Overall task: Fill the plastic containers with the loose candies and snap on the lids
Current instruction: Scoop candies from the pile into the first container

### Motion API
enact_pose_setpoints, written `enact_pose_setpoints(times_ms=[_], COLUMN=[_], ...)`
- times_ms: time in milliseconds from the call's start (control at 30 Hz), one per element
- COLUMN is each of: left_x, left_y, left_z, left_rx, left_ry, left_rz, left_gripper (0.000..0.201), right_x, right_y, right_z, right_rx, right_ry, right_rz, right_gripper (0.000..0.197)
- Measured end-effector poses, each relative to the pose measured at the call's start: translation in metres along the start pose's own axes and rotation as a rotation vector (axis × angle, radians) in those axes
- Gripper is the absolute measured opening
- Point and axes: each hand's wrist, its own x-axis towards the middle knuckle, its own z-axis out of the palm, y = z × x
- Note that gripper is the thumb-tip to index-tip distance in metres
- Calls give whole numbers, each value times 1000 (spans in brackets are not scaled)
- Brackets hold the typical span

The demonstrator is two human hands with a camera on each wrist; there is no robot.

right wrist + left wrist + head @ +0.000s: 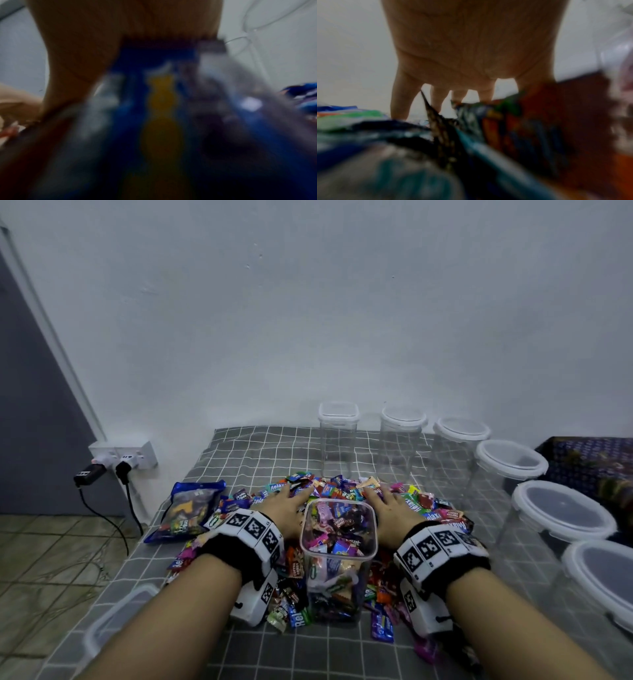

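Observation:
A clear square container (pixel 337 559) stands uncapped in the middle of a heap of wrapped candies (pixel 339 491), filled with candies almost to its rim. My left hand (pixel 286 503) lies flat on the heap just left of the container, fingers spread and pointing away from me. My right hand (pixel 387 505) lies flat on the heap just right of it. In the left wrist view the left hand's fingers (pixel 400 97) reach straight down into blurred wrappers (pixel 496 128). The right wrist view is blurred; the right palm (pixel 77 54) sits over blue and yellow wrappers (pixel 161 108).
Several empty lidded containers (pixel 460 453) line the back and right of the checked cloth (pixel 239 453). A blue candy bag (pixel 188 508) lies at the left. A loose lid (pixel 113 621) rests near the front-left edge. A wall socket with plugs (pixel 123 460) is beside the table.

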Motion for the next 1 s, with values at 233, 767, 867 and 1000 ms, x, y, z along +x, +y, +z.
enact_pose_setpoints(times_ms=[233,767,867,1000], left_x=[-4,-13,-16,-16], left_y=[6,4,4,2], left_z=[0,10,11,14], left_rx=[123,176,157,120], left_ry=[-19,183,222,282], left_rz=[71,40,48,61], left_gripper=[65,32,31,26], right_x=[9,-15,-18,-21], right_y=[-2,-15,-14,-12], right_z=[6,-3,-4,-3], right_rx=[-94,-174,-137,-8], right_ry=[7,196,209,284], right_rz=[-107,-158,-146,-116], right_gripper=[88,23,23,21])
